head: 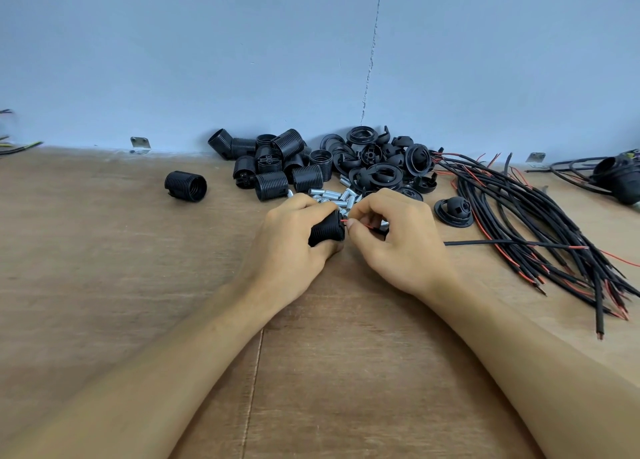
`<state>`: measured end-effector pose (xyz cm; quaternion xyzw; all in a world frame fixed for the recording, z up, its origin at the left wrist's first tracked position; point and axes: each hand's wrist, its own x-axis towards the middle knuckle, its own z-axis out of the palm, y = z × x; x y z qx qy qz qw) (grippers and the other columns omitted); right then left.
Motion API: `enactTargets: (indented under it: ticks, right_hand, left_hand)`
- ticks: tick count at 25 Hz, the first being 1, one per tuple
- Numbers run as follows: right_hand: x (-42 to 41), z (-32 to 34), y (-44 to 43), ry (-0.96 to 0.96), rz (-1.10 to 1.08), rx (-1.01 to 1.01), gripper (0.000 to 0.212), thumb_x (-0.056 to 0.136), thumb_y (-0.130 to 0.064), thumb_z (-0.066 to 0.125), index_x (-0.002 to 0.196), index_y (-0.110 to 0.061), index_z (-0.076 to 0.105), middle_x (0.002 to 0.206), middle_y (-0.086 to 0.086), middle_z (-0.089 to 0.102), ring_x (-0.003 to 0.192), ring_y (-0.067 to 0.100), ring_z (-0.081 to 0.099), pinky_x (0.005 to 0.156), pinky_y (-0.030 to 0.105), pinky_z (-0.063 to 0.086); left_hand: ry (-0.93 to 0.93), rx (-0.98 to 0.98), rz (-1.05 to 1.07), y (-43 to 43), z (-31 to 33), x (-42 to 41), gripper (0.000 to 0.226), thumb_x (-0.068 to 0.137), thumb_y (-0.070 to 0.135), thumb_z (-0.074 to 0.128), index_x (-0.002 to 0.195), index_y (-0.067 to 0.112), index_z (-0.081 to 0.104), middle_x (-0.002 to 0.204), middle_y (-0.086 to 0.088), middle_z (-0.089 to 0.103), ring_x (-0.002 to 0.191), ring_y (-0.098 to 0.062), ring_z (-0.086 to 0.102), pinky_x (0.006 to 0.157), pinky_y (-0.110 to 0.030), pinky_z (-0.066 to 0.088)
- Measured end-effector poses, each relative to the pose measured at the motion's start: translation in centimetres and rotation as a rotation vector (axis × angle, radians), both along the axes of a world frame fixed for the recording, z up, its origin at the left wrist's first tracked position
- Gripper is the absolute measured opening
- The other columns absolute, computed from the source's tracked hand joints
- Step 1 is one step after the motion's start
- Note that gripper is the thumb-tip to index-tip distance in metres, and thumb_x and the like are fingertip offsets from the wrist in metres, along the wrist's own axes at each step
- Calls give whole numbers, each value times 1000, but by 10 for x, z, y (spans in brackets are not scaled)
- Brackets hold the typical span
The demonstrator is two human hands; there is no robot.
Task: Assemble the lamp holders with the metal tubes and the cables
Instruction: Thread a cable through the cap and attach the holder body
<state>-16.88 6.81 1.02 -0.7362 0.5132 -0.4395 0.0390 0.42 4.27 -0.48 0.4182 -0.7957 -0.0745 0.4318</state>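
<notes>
Pale blue wall [207, 42] stands behind a brown wooden table [138, 285], and a thin crack [372, 49] runs down the wall above the parts.

Near the middle of the table the left hand [294, 236] has its fingers curled round a black ribbed lamp holder [327, 231], which lies sideways in the grip with one end turned to the other hand. The right hand [391, 236] is just beside it. Its thumb and forefinger pinch a thin red wire [363, 226], and the tip of this wire is at the open end of the holder – whether it is already inside I cannot tell. The other fingers of this hand are bent inward. A black cable [485, 242] comes out from under the right hand and goes to the right over the table.

Just behind the hands lies a small heap of silver metal tubes [332, 195]. Behind these, against the wall, there is a pile of ribbed holders [273, 164], and beside it a pile of black caps and rings [381, 160]. One holder [185, 185] lies alone to the left, and one cap [453, 211] lies alone to the right of the hands.

On the right side a big bundle of black and red cables [519, 223] is spread over the table. Two small metal brackets [140, 145] sit where the table meets the wall.
</notes>
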Motion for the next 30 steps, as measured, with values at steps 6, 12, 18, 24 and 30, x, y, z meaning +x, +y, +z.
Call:
enactTargets:
  ticks: [6, 12, 18, 24, 30]
  right_hand:
    - [-3, -2, -2, 66, 25, -37, 7, 86, -12, 69, 83, -19, 68, 77, -9, 57, 78, 9, 52, 72, 20, 42]
    - [0, -1, -2, 112, 56, -8, 4, 87, -11, 65, 84, -14, 66, 80, -4, 57, 80, 15, 52, 72, 30, 44]
    - [2, -2, -2, 164, 49, -45, 3, 86, -8, 64, 84, -10, 65, 80, -2, 56, 79, 18, 50, 71, 29, 41]
    - [3, -3, -1, 217, 11, -106, 4, 86, -7, 67, 84, -11, 66, 80, -3, 57, 78, 16, 50, 71, 30, 40]
    - [-4, 9, -2, -55, -22, 32, 18, 88, -32, 59, 96, -24, 73, 88, -10, 65, 80, 9, 60, 76, 33, 50]
  left_hand:
    - [-13, 13, -10, 1, 3, 1, 29, 73, 21, 88, 100, 18, 77, 92, 7, 63, 82, -10, 58, 73, -21, 44]
    - [-34, 13, -24, 4, 5, 0, 28, 76, 19, 86, 102, 15, 76, 92, 6, 63, 82, -11, 59, 73, -24, 46]
    - [-80, -4, -32, 6, 6, 1, 33, 79, 15, 83, 111, 13, 75, 94, 3, 62, 84, -16, 60, 76, -30, 50]
    - [-107, -25, -18, 6, 5, 1, 31, 79, 15, 82, 109, 13, 74, 93, 4, 59, 82, -17, 59, 72, -35, 52]
    - [-27, -16, 33, 2, -1, 0, 33, 76, 18, 82, 107, 21, 73, 97, 11, 60, 86, -9, 58, 76, -21, 46]
